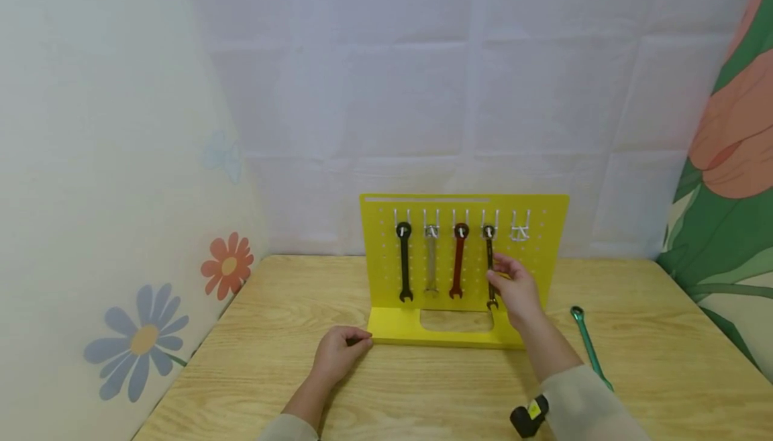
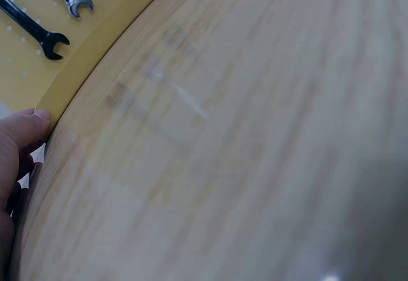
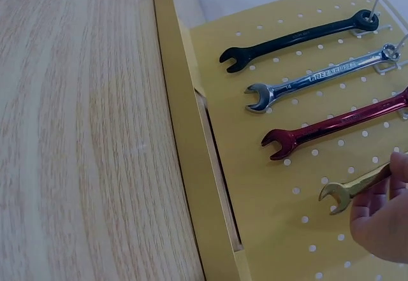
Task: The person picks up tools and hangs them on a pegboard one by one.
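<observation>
A yellow pegboard stand [image 1: 465, 337] stands on the wooden table. On its hooks hang a black wrench [image 1: 404, 266], a silver wrench [image 1: 431, 263], a red wrench [image 1: 459, 263] and a gold wrench [image 3: 341, 195], ring ends up. My right hand [image 1: 515, 286] pinches the gold wrench partway down its shaft, while its ring end sits at the fourth hook. At the base's front left corner, my left hand [image 1: 341, 354] grips the edge between thumb and fingers; the thumb [image 2: 39, 118] shows at the corner in the left wrist view.
The rightmost hook [image 1: 520, 231] holds no wrench. A green wrench [image 1: 589, 347] lies on the table [image 1: 435, 394] right of the stand. Beside my right sleeve is a black object with a yellow label [image 1: 529, 416]. A white cloth [image 1: 374, 105] hangs behind the table.
</observation>
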Available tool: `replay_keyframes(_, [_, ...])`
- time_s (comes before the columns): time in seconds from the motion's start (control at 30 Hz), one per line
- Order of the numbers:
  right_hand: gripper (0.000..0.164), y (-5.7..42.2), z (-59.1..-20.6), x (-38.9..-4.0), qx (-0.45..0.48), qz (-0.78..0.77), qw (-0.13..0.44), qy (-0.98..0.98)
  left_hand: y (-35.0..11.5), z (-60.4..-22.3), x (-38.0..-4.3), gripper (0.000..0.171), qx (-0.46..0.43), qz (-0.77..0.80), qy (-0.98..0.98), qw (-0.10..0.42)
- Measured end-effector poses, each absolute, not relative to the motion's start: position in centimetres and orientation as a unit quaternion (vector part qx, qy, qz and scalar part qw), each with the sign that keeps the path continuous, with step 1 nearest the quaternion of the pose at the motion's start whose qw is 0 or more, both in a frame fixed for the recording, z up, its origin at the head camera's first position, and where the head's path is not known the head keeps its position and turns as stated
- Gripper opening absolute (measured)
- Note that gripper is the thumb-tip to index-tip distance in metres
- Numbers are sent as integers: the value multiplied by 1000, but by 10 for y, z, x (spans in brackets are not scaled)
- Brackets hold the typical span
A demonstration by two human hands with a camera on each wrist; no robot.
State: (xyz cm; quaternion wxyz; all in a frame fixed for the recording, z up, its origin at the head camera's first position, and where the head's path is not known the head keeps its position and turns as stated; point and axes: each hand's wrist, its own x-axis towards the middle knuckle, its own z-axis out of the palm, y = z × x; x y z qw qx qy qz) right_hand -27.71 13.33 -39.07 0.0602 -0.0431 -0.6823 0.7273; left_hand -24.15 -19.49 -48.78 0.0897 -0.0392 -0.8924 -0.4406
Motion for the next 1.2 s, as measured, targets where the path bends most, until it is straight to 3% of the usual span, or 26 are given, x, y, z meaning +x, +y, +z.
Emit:
replay_keyframes(0.87, [47, 137, -397, -285, -16, 734, 71, -675, -193, -486, -240, 9, -37, -435, -895, 89])
replay_keyframes(1.2, [49, 159, -398, -274, -36, 696, 46, -716, -193, -486, -241, 8, -42, -431, -897, 91])
